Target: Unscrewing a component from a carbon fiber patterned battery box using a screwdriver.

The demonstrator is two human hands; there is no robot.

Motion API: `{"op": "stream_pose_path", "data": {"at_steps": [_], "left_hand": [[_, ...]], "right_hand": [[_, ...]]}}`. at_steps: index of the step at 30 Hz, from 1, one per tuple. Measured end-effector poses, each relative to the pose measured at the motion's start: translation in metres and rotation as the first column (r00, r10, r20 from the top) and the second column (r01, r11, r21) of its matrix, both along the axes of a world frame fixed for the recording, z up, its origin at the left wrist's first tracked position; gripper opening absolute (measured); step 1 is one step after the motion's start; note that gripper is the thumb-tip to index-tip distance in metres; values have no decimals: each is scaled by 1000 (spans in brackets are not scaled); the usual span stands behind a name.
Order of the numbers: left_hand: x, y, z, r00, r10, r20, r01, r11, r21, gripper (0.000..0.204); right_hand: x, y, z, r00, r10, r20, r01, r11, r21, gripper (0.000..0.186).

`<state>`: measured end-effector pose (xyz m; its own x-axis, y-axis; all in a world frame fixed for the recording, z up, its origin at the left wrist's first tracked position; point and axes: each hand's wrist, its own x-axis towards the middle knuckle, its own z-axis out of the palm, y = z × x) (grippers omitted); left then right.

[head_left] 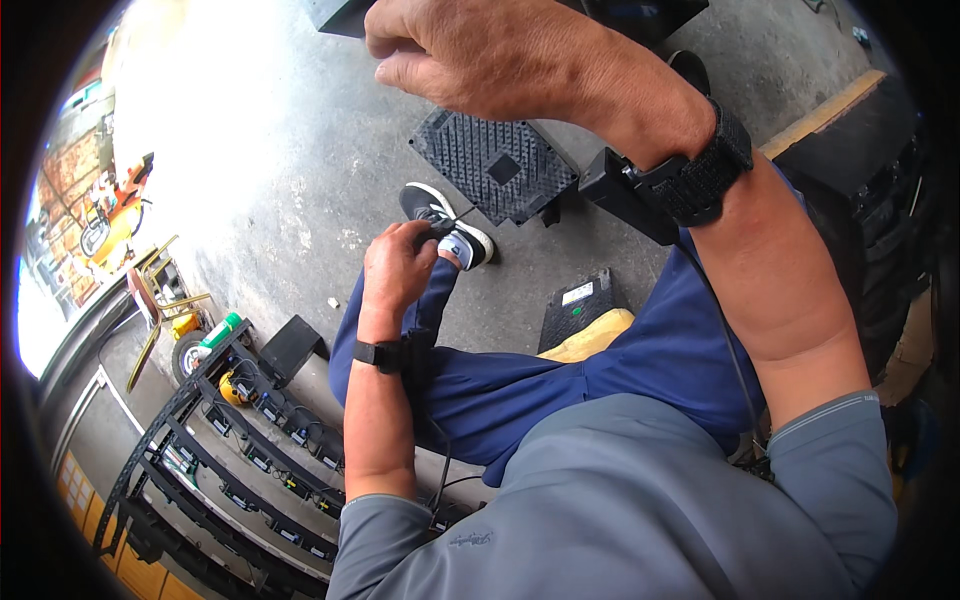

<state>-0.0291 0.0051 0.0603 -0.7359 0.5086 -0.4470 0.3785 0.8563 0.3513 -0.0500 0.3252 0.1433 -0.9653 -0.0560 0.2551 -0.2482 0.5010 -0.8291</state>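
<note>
Seemingly work sat unfinished, the left hand (pixel 396 268) pinching a small dark tool (pixel 437 230) near the ribbed black plate (pixel 503 170)'s lower corner, the right hand (pixel 455 55) curled, hold unclear.

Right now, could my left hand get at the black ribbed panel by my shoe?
Probably yes: your left hand is close to the ribbed panel, with no obvious barrier between them, though the shoe sits near the corner. The hand seems closed around a dark tool, which could limit grasping.
</note>
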Motion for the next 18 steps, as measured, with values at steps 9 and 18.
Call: {"op": "stream_pose_path", "data": {"at_steps": [9,18], "left_hand": [[-1,5,4,1000,20,0,-20,1000,18,29],[-2,2,-2,998,39,44,-39,999,-20,29]], "right_hand": [[-2,-1,-2,1000,11,-12,-10,999,31,23],[1,2,9,998,41,44,-43,998,37,23]]}}
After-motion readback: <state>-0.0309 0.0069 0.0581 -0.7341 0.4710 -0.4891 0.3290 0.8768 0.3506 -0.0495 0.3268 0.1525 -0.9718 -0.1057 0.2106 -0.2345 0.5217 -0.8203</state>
